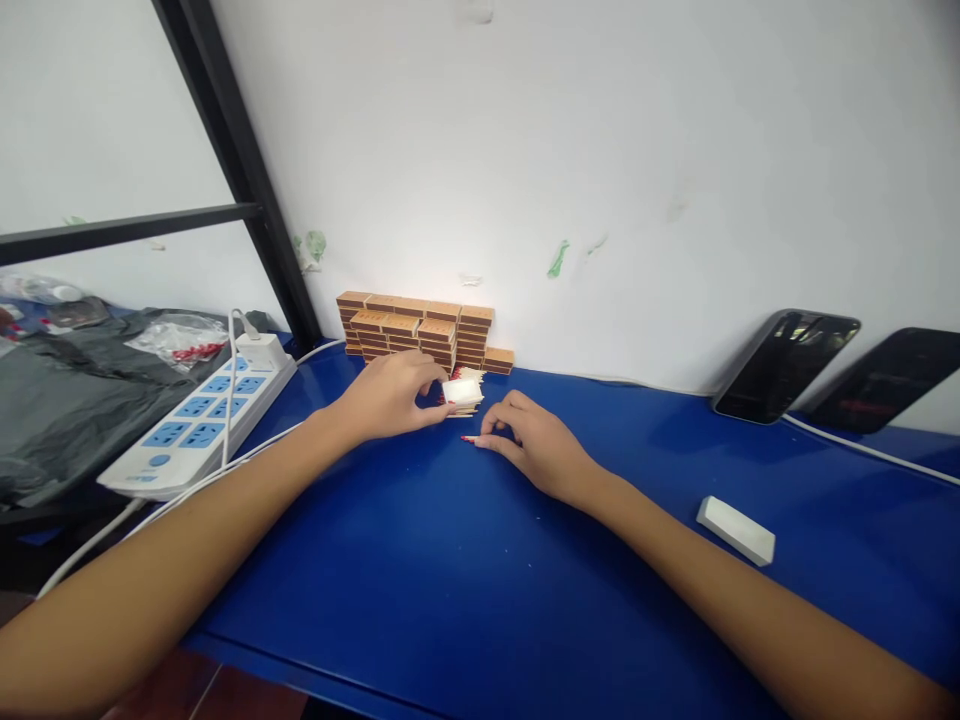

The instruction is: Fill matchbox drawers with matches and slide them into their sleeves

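Observation:
My left hand (pixel 399 392) is closed, its thumb and fingers pinching a small white matchbox tray (pixel 462 391). Around and under that tray lies a pile of matches (pixel 471 375) with red heads and pale sticks. Just right of the pile, my right hand (pixel 536 440) pinches a few matches (pixel 469 439), their red heads pointing left. The exact number between the fingertips is hard to make out. Behind my left hand, brown matchboxes (pixel 405 325) are stacked in rows against the wall.
A white power strip (pixel 202 425) with a plugged-in charger (pixel 259 350) and cables lies on the left, beside dark plastic sheeting (pixel 75 400). To the right are a small white box-shaped piece (pixel 736 530) on the blue table (pixel 465 600) and two phones (pixel 787 365) (pixel 889 380) leaning on the wall.

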Available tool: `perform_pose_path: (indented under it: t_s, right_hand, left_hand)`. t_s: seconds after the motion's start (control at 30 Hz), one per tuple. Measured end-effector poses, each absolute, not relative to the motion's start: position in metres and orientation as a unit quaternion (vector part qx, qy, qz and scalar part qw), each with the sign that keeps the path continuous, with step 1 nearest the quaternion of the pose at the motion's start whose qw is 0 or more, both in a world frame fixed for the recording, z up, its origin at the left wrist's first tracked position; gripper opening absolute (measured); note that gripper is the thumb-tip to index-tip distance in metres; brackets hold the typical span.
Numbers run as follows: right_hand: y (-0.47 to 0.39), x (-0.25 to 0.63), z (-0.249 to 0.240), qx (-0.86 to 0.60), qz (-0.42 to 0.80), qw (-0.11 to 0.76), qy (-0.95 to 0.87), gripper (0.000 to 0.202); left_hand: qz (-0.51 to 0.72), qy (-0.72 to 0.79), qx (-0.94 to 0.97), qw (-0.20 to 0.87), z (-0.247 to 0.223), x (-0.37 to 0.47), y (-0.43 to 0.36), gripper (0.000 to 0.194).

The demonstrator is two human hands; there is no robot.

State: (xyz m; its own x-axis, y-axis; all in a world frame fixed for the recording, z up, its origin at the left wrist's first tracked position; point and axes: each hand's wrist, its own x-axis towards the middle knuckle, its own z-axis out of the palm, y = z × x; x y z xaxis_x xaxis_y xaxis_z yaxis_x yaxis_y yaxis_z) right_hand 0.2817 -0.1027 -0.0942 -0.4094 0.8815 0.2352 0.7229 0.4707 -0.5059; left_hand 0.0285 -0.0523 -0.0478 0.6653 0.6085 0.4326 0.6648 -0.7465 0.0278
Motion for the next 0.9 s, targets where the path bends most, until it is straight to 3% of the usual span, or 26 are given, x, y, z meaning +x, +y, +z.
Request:
perform_pose_path:
  t_s: [0.23,0.5,0.73,0.9]
  right_hand:
    - [-0.110,0.288,-0.095,-0.471,0.164,0.229,-0.836,0.013]
    - [-0.111,0.298,-0.082,-0.463,0.088,0.300,-0.829,0.009]
    - [-0.116,0.291,-0.089,-0.445,0.012,0.252,-0.860,0.012]
    - [-0.117,0.296,-0.083,-0.443,0.029,0.272,-0.854,0.013]
  left_hand:
    - [-0.191,-0.350,-0.916,0.051,-0.045,0.030,-0.059,0.032]
    - [-0.183,-0.297,-0.935,0.066,-0.051,0.038,-0.073,0.030]
    - [-0.212,-0.231,-0.947,0.067,-0.059,0.050,-0.088,0.028]
    - [-0.176,-0.262,-0.948,0.049,-0.058,0.049,-0.085,0.028]
